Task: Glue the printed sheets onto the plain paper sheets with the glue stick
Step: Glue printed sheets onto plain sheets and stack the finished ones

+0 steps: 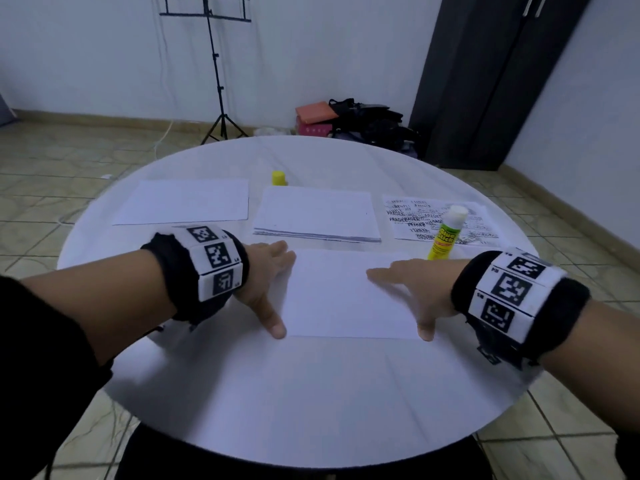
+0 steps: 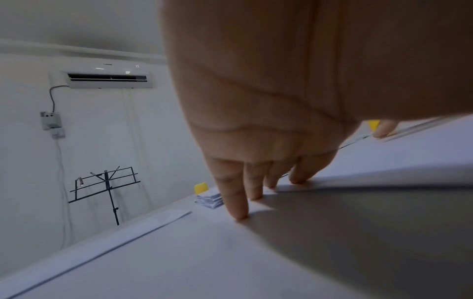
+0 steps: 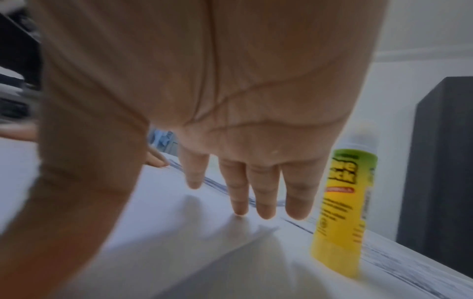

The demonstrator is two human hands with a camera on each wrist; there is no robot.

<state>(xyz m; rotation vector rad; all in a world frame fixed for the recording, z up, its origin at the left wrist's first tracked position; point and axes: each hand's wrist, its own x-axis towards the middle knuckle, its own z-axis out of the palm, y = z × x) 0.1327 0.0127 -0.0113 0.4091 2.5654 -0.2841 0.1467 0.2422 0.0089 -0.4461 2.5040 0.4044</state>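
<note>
A plain white sheet [image 1: 349,294] lies flat on the round white desk [image 1: 311,393], directly in front of the person. The left hand [image 1: 265,282] rests at the sheet's left edge with its grip released: fingers straight and spread, fingertips [image 2: 239,214] pressing down at the paper's edge, thumb extended toward the near left corner. The right hand [image 1: 420,292] lies on the sheet's right side, grip likewise released, fingers [image 3: 266,202] extended flat across the paper and thumb pointing to the near right corner. Neither hand grasps anything. The glue stick [image 1: 445,233] stands upright and uncapped just beyond the right hand, its white tip exposed; its yellow-green body stands at the near edge of the printed sheets [image 1: 440,220], which lie at the right rear of the desk. The yellow cap [image 1: 278,177] stands apart at the rear centre. A stack of white sheets [image 1: 317,216] lies between the cap and the front sheet, and a single plain sheet [image 1: 185,201] lies at the left rear. Beyond the desk, a black music stand [image 1: 216,64] stands against the wall, bags and boxes [image 1: 353,119] lie on the tiled floor, and a dark cabinet [image 1: 485,81] occupies the right corner. The left wrist view shows a wall-mounted air conditioner [image 2: 107,78].
</note>
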